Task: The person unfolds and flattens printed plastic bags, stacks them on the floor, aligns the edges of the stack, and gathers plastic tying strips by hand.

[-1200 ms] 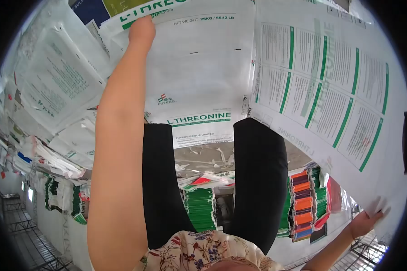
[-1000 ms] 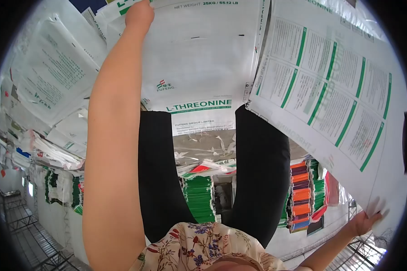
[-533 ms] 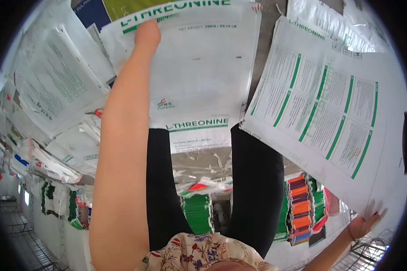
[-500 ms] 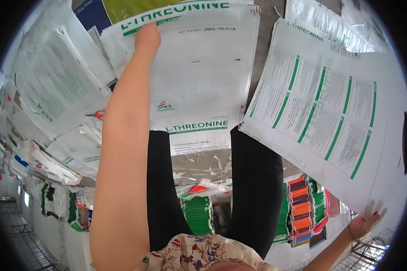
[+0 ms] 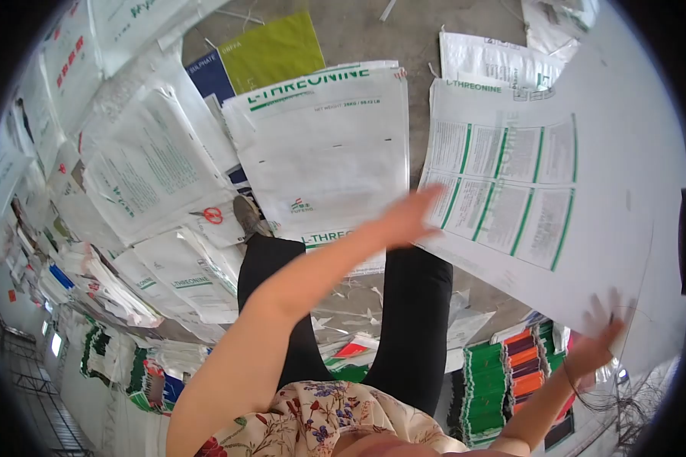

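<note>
A large white L-THREONINE sack, flat and printed with green-barred text panels, spans the right side. At its lower edge is my right hand, closed on it; the spread fingers show faintly through the plastic. My left hand reaches across to the sack's left edge. It is slightly blurred, with fingers and thumb apart, and I cannot tell whether it touches the plastic. In front of my legs lies a stack of flat L-THREONINE sacks, under the left forearm at its near end.
Red-handled scissors lie on white sacks at the left, near my shoe. An olive and blue sack lies beyond the stack. Green bundled sacks are at the lower right. Plastic scraps litter the concrete floor.
My left hand has left the top of the stack and swung right to the large sack's edge. The right hand has shifted up and slightly left, still with the sack. The view has shifted.
</note>
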`<state>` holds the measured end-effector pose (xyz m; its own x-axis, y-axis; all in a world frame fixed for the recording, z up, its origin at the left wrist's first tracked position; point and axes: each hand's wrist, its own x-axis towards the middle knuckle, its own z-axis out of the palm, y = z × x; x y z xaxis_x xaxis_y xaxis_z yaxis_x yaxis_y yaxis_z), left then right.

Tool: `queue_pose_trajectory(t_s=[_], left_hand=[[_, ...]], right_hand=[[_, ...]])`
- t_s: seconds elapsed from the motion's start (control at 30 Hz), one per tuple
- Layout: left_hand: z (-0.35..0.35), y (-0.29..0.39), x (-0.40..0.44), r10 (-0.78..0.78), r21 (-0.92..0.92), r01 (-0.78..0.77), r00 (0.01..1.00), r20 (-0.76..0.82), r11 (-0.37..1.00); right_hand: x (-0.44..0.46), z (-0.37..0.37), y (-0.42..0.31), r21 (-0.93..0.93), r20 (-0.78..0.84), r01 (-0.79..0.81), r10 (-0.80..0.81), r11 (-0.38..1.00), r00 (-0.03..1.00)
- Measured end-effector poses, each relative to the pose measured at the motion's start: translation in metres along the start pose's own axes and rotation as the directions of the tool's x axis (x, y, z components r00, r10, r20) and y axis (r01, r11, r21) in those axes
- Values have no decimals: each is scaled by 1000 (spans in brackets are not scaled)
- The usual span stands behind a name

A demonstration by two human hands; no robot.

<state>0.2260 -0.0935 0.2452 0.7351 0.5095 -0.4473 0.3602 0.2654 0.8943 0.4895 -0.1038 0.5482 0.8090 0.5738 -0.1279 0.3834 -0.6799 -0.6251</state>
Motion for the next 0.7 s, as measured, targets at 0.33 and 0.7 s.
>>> queue_pose_trajectory(t_s=[0.33, 0.7], left_hand=[[9, 180, -74, -63, -383, -116, 904, -423, 916], [-74, 194, -142, -619, -838, -250, 580, -530, 485]], right_hand=[[-117, 137, -126, 10, 784, 641, -404, 767, 471], [-201, 88, 153, 25, 431, -373, 326, 928, 842]])
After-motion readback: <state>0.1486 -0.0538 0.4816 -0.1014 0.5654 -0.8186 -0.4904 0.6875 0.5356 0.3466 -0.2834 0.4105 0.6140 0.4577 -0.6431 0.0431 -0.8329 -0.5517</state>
